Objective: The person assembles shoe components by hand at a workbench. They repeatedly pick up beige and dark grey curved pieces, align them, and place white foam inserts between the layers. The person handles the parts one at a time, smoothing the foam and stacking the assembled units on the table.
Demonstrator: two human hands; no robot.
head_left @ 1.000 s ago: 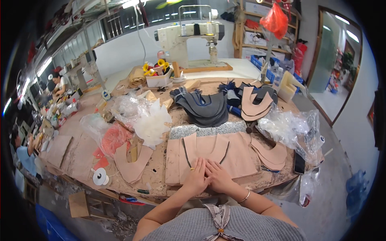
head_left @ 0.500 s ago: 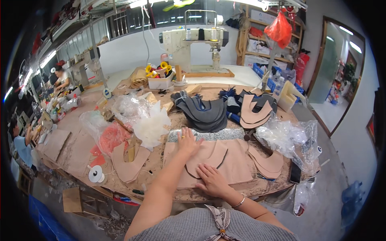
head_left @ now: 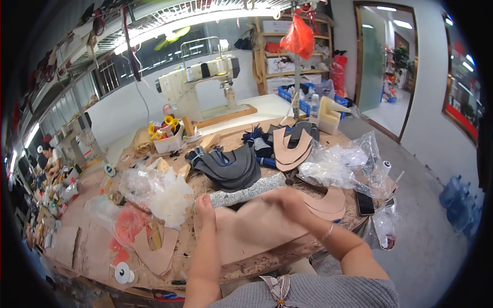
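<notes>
Between my two hands a pinkish-beige leather-like piece [head_left: 254,220] is raised, blurred by motion, with a dark gap under its far edge. My left hand [head_left: 205,206] is closed at its left end. My right hand [head_left: 291,205], smeared by movement, is closed at its right end. Below lies a larger beige sheet [head_left: 228,249] on the worktable. Just beyond the hands runs a speckled grey slab [head_left: 244,191]. Behind that sits a stack of dark grey curved pieces [head_left: 233,168]. Beige curved pieces [head_left: 333,203] lie right of my right hand.
U-shaped beige pieces [head_left: 291,149] lie at the back. Crumpled clear plastic [head_left: 339,164] and a phone [head_left: 365,203] are at right. Left are plastic bags [head_left: 141,182], a white spool [head_left: 123,273] and another beige piece [head_left: 159,251]. A sewing machine [head_left: 179,90] stands behind.
My hands lay flat on the beige pieces; now they have closed and lifted one piece between them. My right hand moved away from me. The view has turned to the right.
</notes>
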